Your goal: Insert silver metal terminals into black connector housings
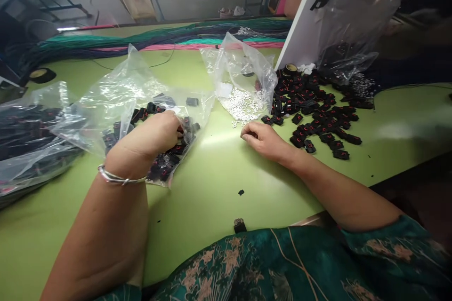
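My left hand (153,137) reaches down into an open clear plastic bag (106,103) that holds several black plastic connectors (164,167) with red parts. Its fingertips are mostly hidden behind the hand among the connectors, so their grip does not show. At the middle of the table, my right hand (263,140) has its fingers curled in and the thumb close against them; anything between them is too small or hidden to name. Just beyond it, small white pieces (243,106) spill from the mouth of another clear bag (226,63). To its right lies a heap of black connectors (310,103).
Another bag of dark parts (31,127) lies at the left edge. Bundles of green, dark and pink wires (169,40) stretch across the back. A white panel (303,14) stands behind the heap. Tape rolls (42,74) and a small black piece (239,225) also lie here.
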### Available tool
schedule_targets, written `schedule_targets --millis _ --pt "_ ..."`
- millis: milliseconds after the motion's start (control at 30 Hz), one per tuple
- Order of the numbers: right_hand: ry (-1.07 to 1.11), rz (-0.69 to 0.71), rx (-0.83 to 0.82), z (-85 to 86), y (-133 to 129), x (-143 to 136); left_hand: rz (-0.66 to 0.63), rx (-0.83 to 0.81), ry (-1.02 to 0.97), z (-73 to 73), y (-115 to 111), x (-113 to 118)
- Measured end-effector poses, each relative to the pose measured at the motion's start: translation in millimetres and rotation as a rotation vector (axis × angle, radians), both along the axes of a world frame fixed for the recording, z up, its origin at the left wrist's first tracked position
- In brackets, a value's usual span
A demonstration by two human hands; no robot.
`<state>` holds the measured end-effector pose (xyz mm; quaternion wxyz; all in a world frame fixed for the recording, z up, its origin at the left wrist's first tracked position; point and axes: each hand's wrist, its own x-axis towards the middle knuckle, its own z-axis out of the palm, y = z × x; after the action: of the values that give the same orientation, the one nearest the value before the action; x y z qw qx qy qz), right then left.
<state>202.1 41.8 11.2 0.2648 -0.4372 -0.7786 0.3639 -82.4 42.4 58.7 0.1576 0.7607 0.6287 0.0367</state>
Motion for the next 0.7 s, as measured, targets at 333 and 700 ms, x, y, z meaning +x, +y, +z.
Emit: schedule_targets --millis 333,700 --pt "0.538 -0.065 -0.475 6.2 -3.6 -0.4 0.032 -0.007 -0.391 65.6 -33.8 -21.9" --pt "0.539 -0.125 -0.112 3.8 -10.5 -4.2 0.404 -0.596 -1.744 -51.5 -19.0 99.2"
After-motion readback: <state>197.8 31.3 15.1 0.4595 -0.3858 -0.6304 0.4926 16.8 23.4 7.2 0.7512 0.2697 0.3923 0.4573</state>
